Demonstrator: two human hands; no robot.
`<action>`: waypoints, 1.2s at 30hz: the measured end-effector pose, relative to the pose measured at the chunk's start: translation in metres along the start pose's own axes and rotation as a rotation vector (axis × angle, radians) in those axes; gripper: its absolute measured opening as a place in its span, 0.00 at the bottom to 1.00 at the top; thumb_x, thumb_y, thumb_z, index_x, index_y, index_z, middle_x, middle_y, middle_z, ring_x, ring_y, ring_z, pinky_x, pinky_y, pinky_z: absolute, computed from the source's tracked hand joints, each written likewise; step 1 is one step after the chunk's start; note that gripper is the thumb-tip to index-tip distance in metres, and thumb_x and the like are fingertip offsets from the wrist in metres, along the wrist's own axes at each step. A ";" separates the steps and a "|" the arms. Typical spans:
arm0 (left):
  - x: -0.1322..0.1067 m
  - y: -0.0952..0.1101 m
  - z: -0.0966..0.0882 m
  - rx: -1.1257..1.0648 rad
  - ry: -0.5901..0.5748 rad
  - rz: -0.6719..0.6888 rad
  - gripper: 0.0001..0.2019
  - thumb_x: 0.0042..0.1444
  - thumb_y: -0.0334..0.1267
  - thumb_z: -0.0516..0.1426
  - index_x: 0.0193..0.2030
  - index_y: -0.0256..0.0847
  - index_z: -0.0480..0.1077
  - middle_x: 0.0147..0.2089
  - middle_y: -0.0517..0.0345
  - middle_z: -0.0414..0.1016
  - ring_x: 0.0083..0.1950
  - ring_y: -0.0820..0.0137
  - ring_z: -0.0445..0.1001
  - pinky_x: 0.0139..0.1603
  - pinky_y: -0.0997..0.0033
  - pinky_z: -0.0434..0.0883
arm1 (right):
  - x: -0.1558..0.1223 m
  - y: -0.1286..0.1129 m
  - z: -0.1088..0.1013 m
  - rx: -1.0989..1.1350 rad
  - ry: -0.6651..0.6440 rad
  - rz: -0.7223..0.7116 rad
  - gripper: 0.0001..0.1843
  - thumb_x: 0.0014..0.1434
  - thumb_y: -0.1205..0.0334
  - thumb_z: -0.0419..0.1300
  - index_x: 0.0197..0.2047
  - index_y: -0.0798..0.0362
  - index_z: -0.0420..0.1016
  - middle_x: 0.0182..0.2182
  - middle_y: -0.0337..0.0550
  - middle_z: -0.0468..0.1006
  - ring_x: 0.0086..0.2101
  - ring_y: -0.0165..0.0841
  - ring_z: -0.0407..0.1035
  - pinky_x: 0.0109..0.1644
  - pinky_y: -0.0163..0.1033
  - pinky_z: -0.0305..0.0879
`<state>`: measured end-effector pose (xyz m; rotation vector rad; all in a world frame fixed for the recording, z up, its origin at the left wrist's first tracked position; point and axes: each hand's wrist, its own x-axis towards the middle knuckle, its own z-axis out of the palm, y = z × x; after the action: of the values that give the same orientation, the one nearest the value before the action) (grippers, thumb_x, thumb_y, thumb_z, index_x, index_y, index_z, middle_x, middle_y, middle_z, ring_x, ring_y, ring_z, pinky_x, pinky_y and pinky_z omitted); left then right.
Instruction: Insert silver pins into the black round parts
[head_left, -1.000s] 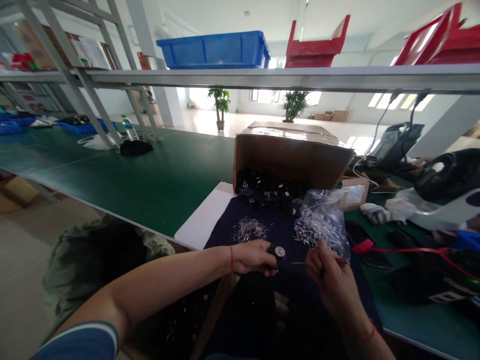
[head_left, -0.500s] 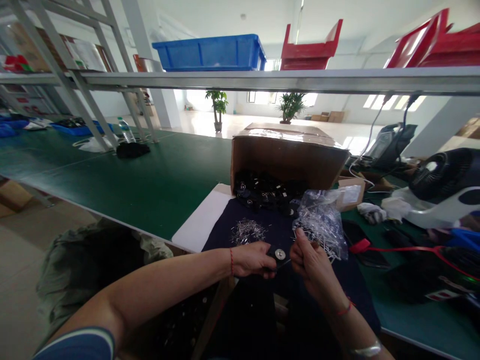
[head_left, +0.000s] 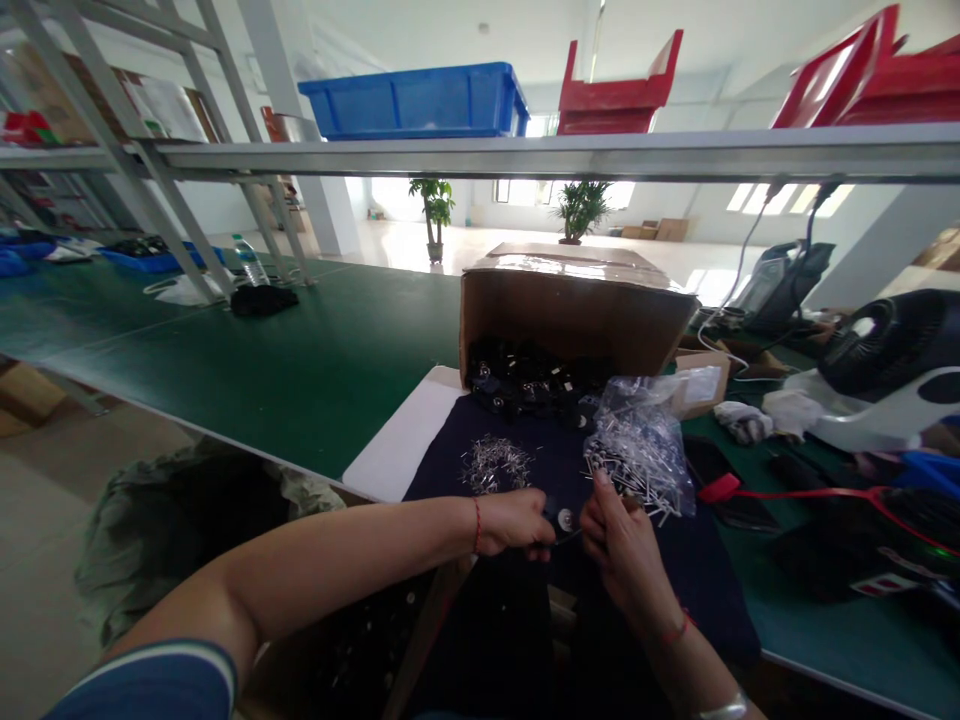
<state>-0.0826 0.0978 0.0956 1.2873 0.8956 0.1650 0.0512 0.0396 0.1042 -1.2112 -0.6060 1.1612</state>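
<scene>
Lower centre, I see left hand (head_left: 516, 522) pinching black part (head_left: 562, 519). Right hand (head_left: 621, 540) clenched round thin rod (head_left: 572, 537), thumb up.

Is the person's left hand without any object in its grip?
No, the left hand holds a black part with a round metal disc showing.

Blue bin (head_left: 412, 103) on an overhead shelf (head_left: 450, 157), two potted plants (head_left: 437, 205) beyond, clear bottle (head_left: 252, 265), black-and-white fan (head_left: 896, 345)

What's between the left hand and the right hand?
The head view shows a black piece with a silver disc, gripped by the left hand, and a faint thin shaft toward the right hand.
</scene>
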 end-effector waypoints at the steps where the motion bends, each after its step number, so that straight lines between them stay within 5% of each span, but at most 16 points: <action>1: -0.001 0.000 0.001 0.040 0.014 -0.002 0.06 0.40 0.26 0.56 0.22 0.40 0.64 0.17 0.63 0.67 0.19 0.75 0.64 0.22 0.75 0.57 | 0.001 0.003 -0.004 0.017 -0.022 -0.004 0.37 0.43 0.32 0.71 0.20 0.49 0.52 0.15 0.24 0.50 0.14 0.19 0.43 0.12 0.25 0.37; 7: -0.011 -0.001 0.004 0.214 0.094 0.004 0.07 0.45 0.26 0.56 0.21 0.39 0.64 0.17 0.64 0.65 0.19 0.76 0.61 0.22 0.76 0.53 | 0.010 0.013 -0.031 0.319 -0.148 0.021 0.33 0.54 0.40 0.69 0.21 0.49 0.52 0.13 0.24 0.52 0.12 0.19 0.42 0.12 0.27 0.43; 14: -0.007 0.002 0.003 0.211 0.014 0.058 0.13 0.49 0.23 0.54 0.17 0.38 0.62 0.16 0.63 0.66 0.16 0.77 0.62 0.21 0.77 0.56 | 0.013 0.009 -0.040 0.530 -0.223 0.084 0.30 0.52 0.50 0.73 0.20 0.49 0.55 0.12 0.25 0.59 0.09 0.19 0.49 0.12 0.29 0.50; 19: -0.050 -0.012 -0.015 0.024 0.035 0.173 0.03 0.54 0.27 0.56 0.33 0.38 0.67 0.24 0.63 0.72 0.23 0.78 0.69 0.26 0.79 0.64 | 0.010 0.006 -0.045 0.631 -0.224 0.147 0.27 0.53 0.55 0.74 0.20 0.49 0.58 0.12 0.27 0.61 0.09 0.20 0.53 0.13 0.29 0.55; 23: -0.107 -0.072 -0.043 -0.278 0.186 0.333 0.14 0.55 0.41 0.63 0.44 0.36 0.69 0.39 0.52 0.77 0.32 0.73 0.74 0.31 0.74 0.70 | 0.009 0.007 -0.047 0.649 -0.207 0.188 0.26 0.52 0.57 0.75 0.20 0.49 0.59 0.13 0.27 0.62 0.10 0.22 0.54 0.15 0.30 0.59; 27: -0.130 -0.180 -0.063 -0.611 0.627 0.083 0.18 0.46 0.39 0.71 0.41 0.36 0.71 0.40 0.53 0.78 0.30 0.75 0.73 0.29 0.76 0.68 | 0.008 0.007 -0.046 0.635 -0.160 0.199 0.27 0.52 0.57 0.74 0.20 0.49 0.57 0.13 0.27 0.61 0.10 0.23 0.53 0.15 0.31 0.61; 31: -0.106 -0.271 -0.062 -0.702 0.790 -0.169 0.09 0.55 0.35 0.66 0.35 0.34 0.70 0.29 0.61 0.73 0.25 0.77 0.68 0.26 0.76 0.66 | 0.007 0.006 -0.043 0.626 -0.104 0.192 0.27 0.54 0.57 0.72 0.21 0.49 0.57 0.13 0.27 0.60 0.11 0.23 0.52 0.17 0.30 0.63; 36: -0.058 -0.304 -0.065 -0.773 0.964 -0.311 0.11 0.65 0.42 0.58 0.47 0.36 0.71 0.41 0.56 0.75 0.36 0.72 0.75 0.36 0.68 0.76 | 0.007 0.006 -0.041 0.601 -0.073 0.214 0.27 0.54 0.56 0.72 0.21 0.49 0.55 0.13 0.27 0.59 0.11 0.23 0.51 0.17 0.30 0.64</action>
<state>-0.2737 0.0166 -0.1429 0.2760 1.6157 0.8407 0.0867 0.0290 0.0848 -0.7284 -0.1525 1.4397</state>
